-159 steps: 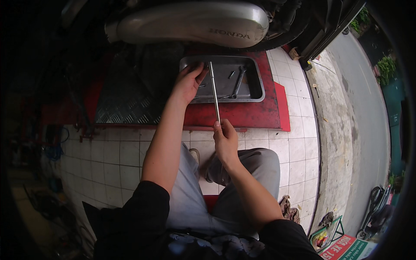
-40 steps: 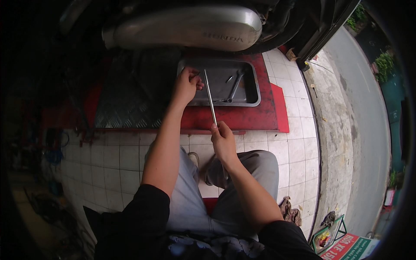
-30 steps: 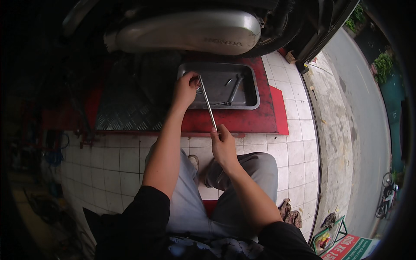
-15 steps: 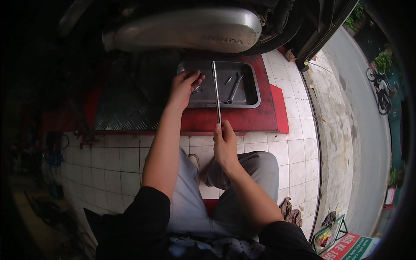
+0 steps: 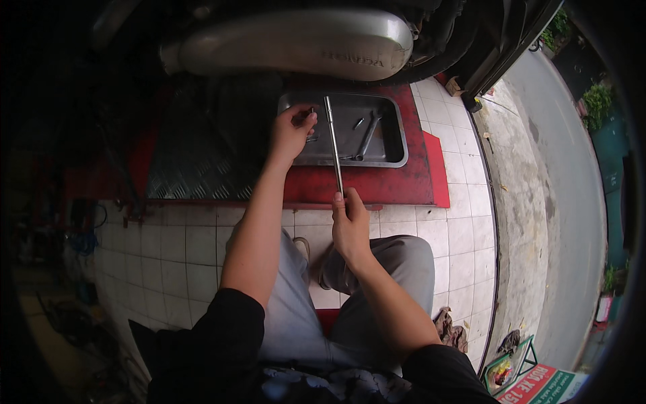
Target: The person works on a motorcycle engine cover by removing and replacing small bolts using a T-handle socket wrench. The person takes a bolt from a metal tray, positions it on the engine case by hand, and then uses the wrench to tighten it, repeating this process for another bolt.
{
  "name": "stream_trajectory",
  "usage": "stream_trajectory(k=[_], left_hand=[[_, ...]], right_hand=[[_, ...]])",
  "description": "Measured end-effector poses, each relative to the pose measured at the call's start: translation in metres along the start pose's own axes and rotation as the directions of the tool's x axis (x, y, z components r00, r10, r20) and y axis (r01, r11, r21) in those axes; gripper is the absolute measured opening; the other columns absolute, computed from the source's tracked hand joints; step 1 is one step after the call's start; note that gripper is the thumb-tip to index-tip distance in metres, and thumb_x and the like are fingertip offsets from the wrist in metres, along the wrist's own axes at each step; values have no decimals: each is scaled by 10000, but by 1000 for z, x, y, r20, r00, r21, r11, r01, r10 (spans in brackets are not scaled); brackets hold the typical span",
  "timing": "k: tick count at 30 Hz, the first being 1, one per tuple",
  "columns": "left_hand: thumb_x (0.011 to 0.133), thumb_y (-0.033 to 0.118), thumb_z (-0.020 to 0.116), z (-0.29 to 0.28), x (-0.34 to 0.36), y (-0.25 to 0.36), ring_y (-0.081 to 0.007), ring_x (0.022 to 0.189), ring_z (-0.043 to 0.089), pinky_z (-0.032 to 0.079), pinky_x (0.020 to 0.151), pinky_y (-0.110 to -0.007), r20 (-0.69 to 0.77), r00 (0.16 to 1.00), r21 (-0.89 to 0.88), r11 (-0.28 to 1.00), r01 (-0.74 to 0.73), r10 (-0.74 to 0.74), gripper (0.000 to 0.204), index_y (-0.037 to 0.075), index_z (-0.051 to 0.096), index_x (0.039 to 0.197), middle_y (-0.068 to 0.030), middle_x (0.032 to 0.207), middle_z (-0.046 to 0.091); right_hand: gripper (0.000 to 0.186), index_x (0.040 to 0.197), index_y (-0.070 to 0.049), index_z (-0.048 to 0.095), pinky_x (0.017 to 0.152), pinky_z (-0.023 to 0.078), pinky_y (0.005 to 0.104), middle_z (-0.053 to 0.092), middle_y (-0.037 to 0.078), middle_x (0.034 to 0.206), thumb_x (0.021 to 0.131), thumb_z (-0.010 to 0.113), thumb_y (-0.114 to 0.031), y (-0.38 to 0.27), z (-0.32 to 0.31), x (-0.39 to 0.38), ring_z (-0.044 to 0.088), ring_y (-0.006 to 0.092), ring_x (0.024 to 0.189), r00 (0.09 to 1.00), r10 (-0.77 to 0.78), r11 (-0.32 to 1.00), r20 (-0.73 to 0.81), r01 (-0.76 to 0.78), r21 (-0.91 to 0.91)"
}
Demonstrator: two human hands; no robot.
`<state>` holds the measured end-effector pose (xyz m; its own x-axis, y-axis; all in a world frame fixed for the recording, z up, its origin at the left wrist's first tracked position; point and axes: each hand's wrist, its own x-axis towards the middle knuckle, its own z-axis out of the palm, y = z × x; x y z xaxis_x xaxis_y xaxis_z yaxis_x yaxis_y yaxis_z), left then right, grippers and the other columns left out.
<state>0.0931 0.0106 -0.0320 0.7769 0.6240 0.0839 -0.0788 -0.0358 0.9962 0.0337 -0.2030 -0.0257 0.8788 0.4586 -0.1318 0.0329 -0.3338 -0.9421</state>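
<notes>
My right hand (image 5: 351,225) is closed around the near end of a long, slim socket wrench (image 5: 334,145). Its shiny shaft points away from me over a metal tray (image 5: 402,151), and its far tip is thicker. Over the tray's left side, my left hand (image 5: 291,137) pinches a small dark metal piece (image 5: 312,111), too small to name. The piece is apart from the wrench's tip. Inside the tray lie a combination wrench (image 5: 367,138) and a small metal bit (image 5: 359,124). More small metal parts are partly hidden behind my left hand.
The tray rests on a red platform (image 5: 417,182) with a dark tread plate (image 5: 192,178) to its left. A motorcycle's silver engine cover (image 5: 296,44) hangs close beyond it. White floor tiles (image 5: 464,229) surround the platform. Crumpled brown cloth (image 5: 451,330) lies at right, near the roadside.
My left hand has turned a little, and the small piece now stands up between its fingertips. The wrench's far tip has shifted slightly left. My right hand keeps its grip.
</notes>
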Motion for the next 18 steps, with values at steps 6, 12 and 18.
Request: stream_trajectory(k=[6, 12, 18], left_hand=[[903, 58, 689, -2, 9, -23, -115, 798, 652, 515, 740, -257, 19, 971, 139, 961, -239, 239, 160, -5, 695, 1050, -55, 864, 683], [899, 49, 692, 2, 5, -12, -113, 828, 655, 510, 764, -258, 12, 992, 125, 985, -123, 123, 151, -26, 693, 1030, -62, 872, 704], [916, 55, 673, -1, 4, -16, -88, 787, 623, 492, 734, -243, 11, 992, 52, 991, -123, 123, 137, -14, 700, 1030, -43, 867, 704]], right_hand=[[261, 1024, 20, 504, 667, 437, 481, 576, 268, 743, 1032, 456, -236, 6, -4, 5, 595, 443, 718, 999, -29, 993, 25, 32, -110], [255, 989, 25, 492, 664, 435, 486, 579, 271, 746, 1031, 454, -224, -15, -6, 0, 600, 455, 730, 999, 31, 995, 13, -30, -95], [255, 964, 26, 496, 658, 432, 486, 581, 262, 737, 1030, 456, -217, -6, -3, -1, 597, 454, 718, 999, 1, 1000, -42, -1, 3]])
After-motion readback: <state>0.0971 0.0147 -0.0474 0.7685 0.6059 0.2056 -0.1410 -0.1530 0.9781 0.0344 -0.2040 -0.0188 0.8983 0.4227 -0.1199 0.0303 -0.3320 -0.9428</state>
